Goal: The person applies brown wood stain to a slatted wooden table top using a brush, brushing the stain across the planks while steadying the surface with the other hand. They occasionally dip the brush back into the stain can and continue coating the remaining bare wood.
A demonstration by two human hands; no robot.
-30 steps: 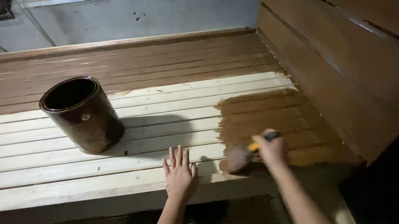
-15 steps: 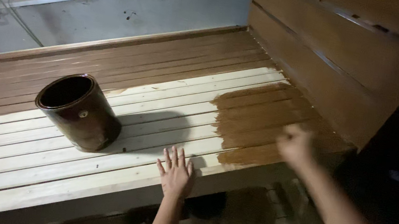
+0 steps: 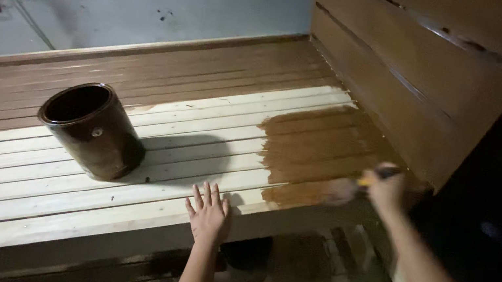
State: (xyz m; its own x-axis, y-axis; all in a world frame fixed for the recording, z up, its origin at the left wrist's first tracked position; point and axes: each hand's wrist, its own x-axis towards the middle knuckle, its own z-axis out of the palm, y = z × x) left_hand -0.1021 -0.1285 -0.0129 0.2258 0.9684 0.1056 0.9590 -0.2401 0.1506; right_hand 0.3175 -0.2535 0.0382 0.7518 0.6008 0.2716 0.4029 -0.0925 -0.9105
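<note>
Brush (image 3: 342, 189) light, stiff-handled; right hand (image 3: 384, 189) grips handle near bristles, wet and slippery. Left hand (image 3: 208, 211) flat, open on table (image 3: 123, 198).

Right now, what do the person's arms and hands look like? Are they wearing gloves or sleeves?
No gloves and no sleeves in view. Both forearms are bare up to the picture's lower edge. The left hand is bare, with no ring, watch or bracelet to be seen. The right hand is bare too, though blurred, so small things on it cannot be told.
</note>
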